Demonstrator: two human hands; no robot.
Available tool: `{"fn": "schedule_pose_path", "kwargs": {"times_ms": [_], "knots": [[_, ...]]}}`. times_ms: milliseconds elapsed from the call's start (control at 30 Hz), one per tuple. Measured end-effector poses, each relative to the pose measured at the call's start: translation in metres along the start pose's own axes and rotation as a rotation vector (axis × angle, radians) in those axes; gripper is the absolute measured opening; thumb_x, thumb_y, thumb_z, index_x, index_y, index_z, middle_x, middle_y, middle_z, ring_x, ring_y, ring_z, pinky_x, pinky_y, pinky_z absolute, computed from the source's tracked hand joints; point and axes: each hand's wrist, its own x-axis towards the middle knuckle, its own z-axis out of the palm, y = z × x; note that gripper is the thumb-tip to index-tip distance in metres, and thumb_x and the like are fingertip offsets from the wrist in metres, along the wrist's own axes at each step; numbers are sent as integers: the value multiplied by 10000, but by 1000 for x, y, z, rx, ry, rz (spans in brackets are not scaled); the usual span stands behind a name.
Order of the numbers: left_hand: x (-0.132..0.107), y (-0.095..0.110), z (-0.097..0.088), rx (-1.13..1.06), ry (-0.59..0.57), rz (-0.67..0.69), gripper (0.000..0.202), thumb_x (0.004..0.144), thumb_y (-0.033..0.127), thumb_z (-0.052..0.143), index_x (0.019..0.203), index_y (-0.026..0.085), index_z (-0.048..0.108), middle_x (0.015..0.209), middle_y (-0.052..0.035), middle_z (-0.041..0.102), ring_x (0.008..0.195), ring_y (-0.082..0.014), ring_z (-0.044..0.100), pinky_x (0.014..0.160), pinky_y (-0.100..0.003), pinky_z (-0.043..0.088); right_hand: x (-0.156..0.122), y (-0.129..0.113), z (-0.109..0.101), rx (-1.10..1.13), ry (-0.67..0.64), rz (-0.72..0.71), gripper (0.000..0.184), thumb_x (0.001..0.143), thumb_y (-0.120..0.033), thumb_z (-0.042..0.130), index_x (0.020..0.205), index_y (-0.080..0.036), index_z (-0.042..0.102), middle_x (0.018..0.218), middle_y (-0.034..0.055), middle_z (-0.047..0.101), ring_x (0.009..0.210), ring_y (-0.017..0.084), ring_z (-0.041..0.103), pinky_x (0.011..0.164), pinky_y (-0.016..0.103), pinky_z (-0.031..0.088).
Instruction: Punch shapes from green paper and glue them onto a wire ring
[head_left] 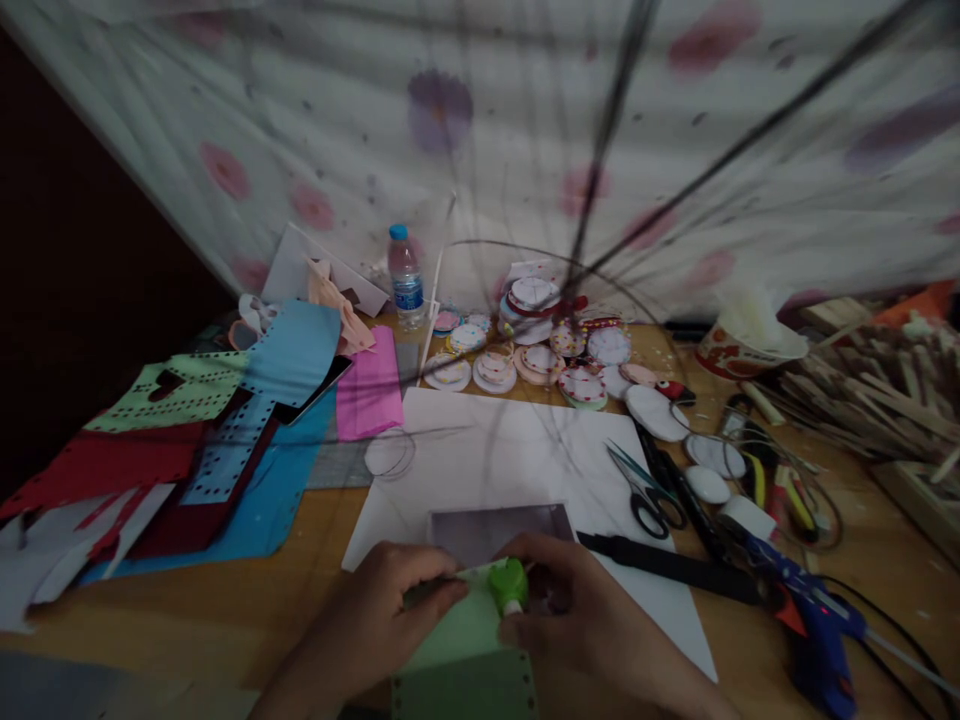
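Near the bottom of the head view, my left hand [401, 600] pinches the edge of a light green sheet [450, 650] with a row of small dark holes near its lower end. My right hand [574, 605] has its fingers closed around a small bright green hole punch [508, 582], which sits at the sheet's upper right edge. Part of the punch is hidden by my fingers. Behind both hands a grey rectangular piece [502, 525] lies on a large white paper [480, 440].
Scissors [649, 500], a black pen-like tool [675, 570] and a blue glue gun [825, 630] lie to the right. Punched coloured sheets [172, 390] pile up at left. Decorated discs [495, 368], a water bottle [406, 275] and wooden sticks [885, 380] stand farther back.
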Motion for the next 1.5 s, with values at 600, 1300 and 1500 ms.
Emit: {"fn": "schedule_pose_path", "kwargs": {"times_ms": [600,1300,1500], "knots": [[-1,10,-6,-53,74,-55,632,652,420,763,1242,295,574,1258,-32,614,1115,-259,563,930,-331,436,11,5,8,135,-17,-150,205,637,-80,722,815,-164,666,768,-11,626,738,146,554,657,228,421],[9,10,-4,-118,-21,-72,344,688,257,714,1031,240,707,988,6,730,937,-228,630,774,-255,443,20,19,0,7,14,-140,271,715,-197,692,980,-170,639,842,15,651,778,171,590,670,261,455],[7,-8,-2,-14,33,-86,213,836,289,528,774,177,698,738,13,680,743,-170,589,642,-219,383,8,19,-4,-157,47,-73,126,784,-208,618,907,-189,600,775,-23,570,705,132,532,607,221,427]]}}
